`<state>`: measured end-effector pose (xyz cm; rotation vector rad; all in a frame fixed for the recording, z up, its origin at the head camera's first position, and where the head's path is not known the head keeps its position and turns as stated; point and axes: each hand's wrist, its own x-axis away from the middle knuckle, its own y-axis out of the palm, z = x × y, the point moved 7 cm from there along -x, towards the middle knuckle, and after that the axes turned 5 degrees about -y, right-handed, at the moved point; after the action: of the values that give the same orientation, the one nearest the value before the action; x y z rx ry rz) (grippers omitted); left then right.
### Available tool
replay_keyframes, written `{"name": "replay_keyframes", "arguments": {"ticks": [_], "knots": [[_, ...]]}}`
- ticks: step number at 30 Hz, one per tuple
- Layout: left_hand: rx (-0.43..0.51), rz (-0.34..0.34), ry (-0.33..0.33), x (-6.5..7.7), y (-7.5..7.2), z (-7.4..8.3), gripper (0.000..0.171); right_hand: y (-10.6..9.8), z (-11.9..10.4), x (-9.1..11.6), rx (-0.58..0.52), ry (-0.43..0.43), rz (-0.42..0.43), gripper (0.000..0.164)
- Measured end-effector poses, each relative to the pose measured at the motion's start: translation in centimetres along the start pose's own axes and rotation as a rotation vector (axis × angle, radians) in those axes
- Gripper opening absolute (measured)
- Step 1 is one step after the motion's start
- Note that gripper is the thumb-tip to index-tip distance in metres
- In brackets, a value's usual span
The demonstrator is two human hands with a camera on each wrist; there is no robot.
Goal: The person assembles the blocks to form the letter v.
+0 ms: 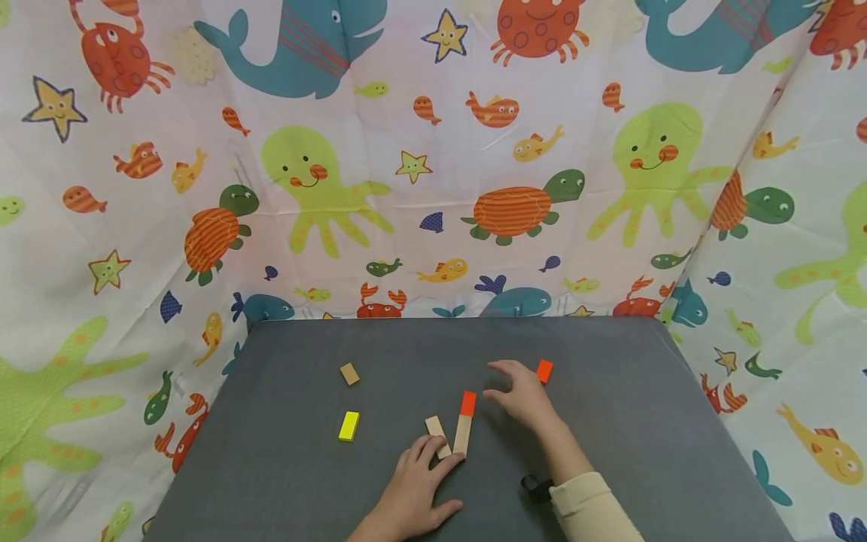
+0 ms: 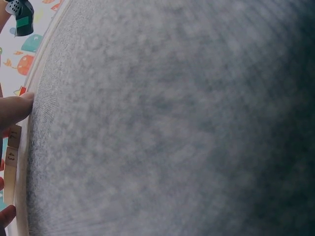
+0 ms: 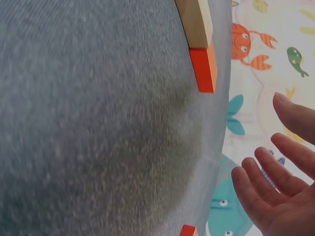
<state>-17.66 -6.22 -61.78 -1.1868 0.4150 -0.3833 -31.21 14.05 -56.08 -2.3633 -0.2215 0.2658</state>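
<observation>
My left hand (image 1: 418, 485) rests low over the table, its fingertips at the near ends of two plain wooden blocks. The left block (image 1: 436, 427) and the right block (image 1: 462, 435) slant together into a V. At the far end of the right one lies a red block (image 1: 468, 403), lined up with it. Numbered block ends (image 2: 12, 156) show by the fingers in the left wrist view. My right hand (image 1: 520, 395) hovers over the table with fingers spread, holding nothing. Just beyond it is another red block (image 1: 545, 371).
A yellow block (image 1: 348, 426) and a small tan block (image 1: 349, 374) lie on the left of the grey table (image 1: 284, 467). A black wrist device (image 1: 536, 488) shows beside the right sleeve. Behind the table hangs a sea-animal curtain (image 1: 379, 218).
</observation>
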Motion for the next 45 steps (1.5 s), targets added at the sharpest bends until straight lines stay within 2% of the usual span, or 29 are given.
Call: {"name": "replay_keyframes", "arguments": {"ticks": [13, 21, 39, 45], "knots": [[0.006, -0.034, -0.023, 0.0, 0.1, -0.3, 0.068, -1.2, 0.9, 0.2, -0.036, 0.033, 0.013, 0.060], [-0.001, -0.024, -0.019, 0.0, 0.2, -0.4, 0.069, -1.8, 1.5, 0.1, -0.024, 0.035, 0.016, 0.060], [-0.001, -0.050, -0.033, -0.2, 0.2, -0.4, 0.068, -3.3, 2.8, 0.0, 0.018, 0.022, 0.056, 0.058], [0.022, -0.090, -0.050, -0.2, 0.6, -0.5, 0.067, -3.6, 3.3, 0.0, 0.033, 0.037, 0.056, 0.059]]}}
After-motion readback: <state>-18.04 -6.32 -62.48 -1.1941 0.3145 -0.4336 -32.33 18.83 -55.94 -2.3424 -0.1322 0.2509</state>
